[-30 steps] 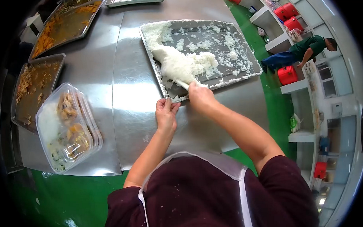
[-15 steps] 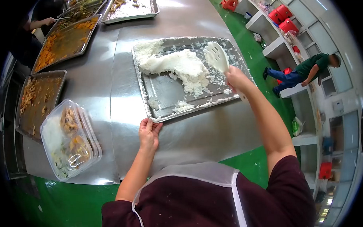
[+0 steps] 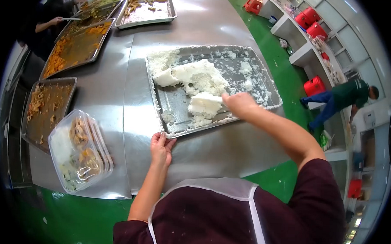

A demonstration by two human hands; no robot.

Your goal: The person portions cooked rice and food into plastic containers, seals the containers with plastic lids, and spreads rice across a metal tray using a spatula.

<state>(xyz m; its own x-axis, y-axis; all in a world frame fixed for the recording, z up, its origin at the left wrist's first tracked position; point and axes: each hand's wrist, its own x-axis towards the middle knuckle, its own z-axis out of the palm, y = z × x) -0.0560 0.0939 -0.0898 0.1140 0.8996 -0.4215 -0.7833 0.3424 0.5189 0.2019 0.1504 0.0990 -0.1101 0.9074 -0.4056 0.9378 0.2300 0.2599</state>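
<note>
A shallow metal tray lies on the steel table, with a mound of white cooked rice in it and loose grains along its rim. My left hand pinches the tray's near left corner between thumb and fingers. Closed round the handle of a white slotted rice paddle, my right hand is over the near right part of the tray. The paddle's blade is down at the rice near the front of the mound, and rice partly hides it.
Stacked lidded meal boxes stand at the left table edge. Beyond them are trays of shredded food, orange food and brown pieces. A co-worker's hand holds a utensil there. Another person stands by the right shelves.
My right hand has swung the paddle from the tray's far right side left and toward me, down to the rice. My left hand keeps its hold. The person at right has moved and bent forward.
</note>
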